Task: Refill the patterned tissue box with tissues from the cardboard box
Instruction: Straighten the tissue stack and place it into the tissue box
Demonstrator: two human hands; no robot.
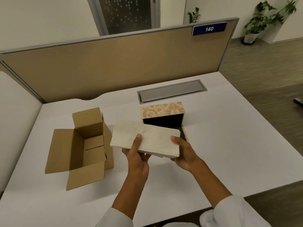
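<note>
Tissue stack (pixel 146 138) pinched between left hand (pixel 139 156) and right hand (pixel 183 153), above table (pixel 213 145)

I count two hands: my left hand (pixel 137 157) and my right hand (pixel 184 154). Between them I count one stack of tissues (pixel 146 138); its sheets are too tightly packed to number. There are two boxes on one white table (pixel 213 145): one cardboard box (pixel 82 148) and one patterned tissue box (pixel 163 112). I see one grey cable hatch (pixel 172 92), one partition (pixel 114 68) carrying one numbered sign (pixel 209 28), and two potted plants (pixel 265 18).
</note>
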